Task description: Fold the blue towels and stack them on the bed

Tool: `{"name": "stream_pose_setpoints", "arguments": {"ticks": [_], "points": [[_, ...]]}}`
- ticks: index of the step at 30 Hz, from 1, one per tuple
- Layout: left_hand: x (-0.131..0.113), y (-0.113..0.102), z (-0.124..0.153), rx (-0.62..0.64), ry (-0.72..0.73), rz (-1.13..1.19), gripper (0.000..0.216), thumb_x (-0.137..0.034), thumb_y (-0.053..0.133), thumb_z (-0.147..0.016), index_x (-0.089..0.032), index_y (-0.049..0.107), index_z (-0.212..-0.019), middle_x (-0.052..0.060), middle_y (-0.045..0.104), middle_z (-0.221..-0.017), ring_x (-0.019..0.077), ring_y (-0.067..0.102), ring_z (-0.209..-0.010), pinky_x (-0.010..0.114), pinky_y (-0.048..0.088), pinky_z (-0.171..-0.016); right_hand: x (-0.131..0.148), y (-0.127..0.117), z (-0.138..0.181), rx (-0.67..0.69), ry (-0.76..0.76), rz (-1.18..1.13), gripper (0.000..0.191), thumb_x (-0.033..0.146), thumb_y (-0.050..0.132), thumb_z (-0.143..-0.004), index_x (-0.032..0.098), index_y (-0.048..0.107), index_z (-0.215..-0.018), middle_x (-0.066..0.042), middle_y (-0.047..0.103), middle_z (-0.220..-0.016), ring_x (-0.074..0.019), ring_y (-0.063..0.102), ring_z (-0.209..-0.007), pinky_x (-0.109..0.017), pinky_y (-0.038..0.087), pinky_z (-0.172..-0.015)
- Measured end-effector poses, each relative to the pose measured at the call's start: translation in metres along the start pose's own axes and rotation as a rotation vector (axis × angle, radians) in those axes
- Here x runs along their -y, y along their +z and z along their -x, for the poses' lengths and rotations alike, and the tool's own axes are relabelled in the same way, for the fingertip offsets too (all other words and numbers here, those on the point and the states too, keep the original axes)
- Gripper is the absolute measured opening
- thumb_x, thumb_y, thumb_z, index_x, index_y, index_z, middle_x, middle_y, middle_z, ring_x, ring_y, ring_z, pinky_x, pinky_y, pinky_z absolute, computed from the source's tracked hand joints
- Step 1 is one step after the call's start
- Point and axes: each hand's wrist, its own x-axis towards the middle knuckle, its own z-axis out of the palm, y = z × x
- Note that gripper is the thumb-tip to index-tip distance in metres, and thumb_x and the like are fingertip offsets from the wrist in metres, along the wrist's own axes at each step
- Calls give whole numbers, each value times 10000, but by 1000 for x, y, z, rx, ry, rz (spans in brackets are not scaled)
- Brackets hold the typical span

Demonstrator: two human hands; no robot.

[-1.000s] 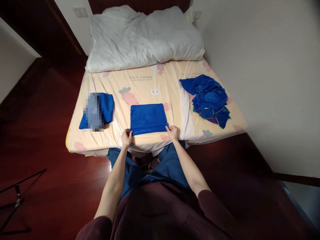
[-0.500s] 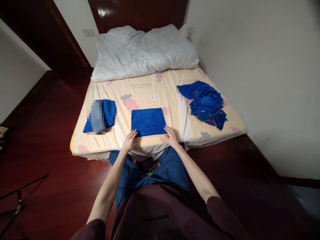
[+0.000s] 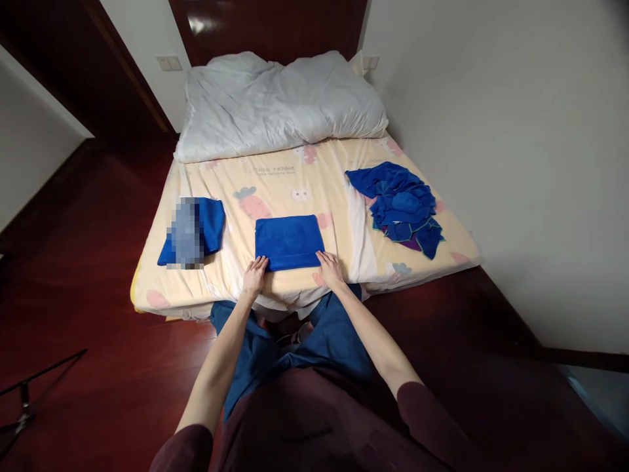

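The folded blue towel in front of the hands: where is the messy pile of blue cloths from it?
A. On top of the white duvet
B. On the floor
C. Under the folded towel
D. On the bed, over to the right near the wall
D: the messy pile of blue cloths lies on the bed sheet to the right of the folded blue towel, by the wall.

A folded towel (image 3: 289,242) lies on the bed (image 3: 304,180), near its front edge and about midway across. The left hand (image 3: 254,276) rests flat at the towel's front left corner, the right hand (image 3: 330,270) at its front right corner, both touching it. To the left, well apart, lies a stack (image 3: 194,229) of folded cloths. To the right, near the wall (image 3: 515,144), sits a loose heap (image 3: 400,206) of towels. Behind all three, a duvet (image 3: 280,101) lies bunched across the head of the bed. The floor (image 3: 83,295) spreads left of the bed.
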Motion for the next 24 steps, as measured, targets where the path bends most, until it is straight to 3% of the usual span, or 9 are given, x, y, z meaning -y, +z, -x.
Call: {"name": "stream_pose_setpoints", "arguments": {"ticks": [9,13,16,20,24], "points": [[4,-2,6,4,55,24,620,-28,381,-884,-150,507,-1479,154,488,-1530,281,406,-1468,500,300,-1224,-6,-2,-1,-85,50,-103,642,-44,461,-792,184,652,-1362,-47,633,-1415,-237,559,-1280,-413,477,-1111],[12,1,27,-28,103,96,612,-40,415,-865,-177,545,-1447,142,514,-1513,294,429,-1451,525,308,-1224,-12,-6,26,-74,-7,-122,611,-8,468,-816,224,669,-1344,-38,628,-1419,-276,565,-1276,-498,465,-1095],[14,6,45,-34,118,156,638,-40,451,-825,-227,569,-1424,95,532,-1507,273,450,-1440,506,344,-1215,-17,-8,54,-87,-59,-192,602,23,466,-833,236,653,-1364,-23,624,-1427,-258,557,-1287,-488,448,-1116],[16,8,48,-95,52,300,661,-43,466,-733,-223,634,-1347,82,615,-1419,258,519,-1379,477,433,-1163,-23,-5,68,-156,0,-371,601,30,431,-820,249,677,-1323,-22,674,-1355,-215,573,-1265,-449,455,-1130],[21,7,36,-201,-95,492,555,-120,512,-707,-199,698,-1224,96,705,-1225,266,617,-1223,476,486,-1112,-27,3,54,-199,71,-475,618,17,469,-712,236,725,-1230,-56,708,-1244,-227,597,-1204,-454,481,-1100]]}}
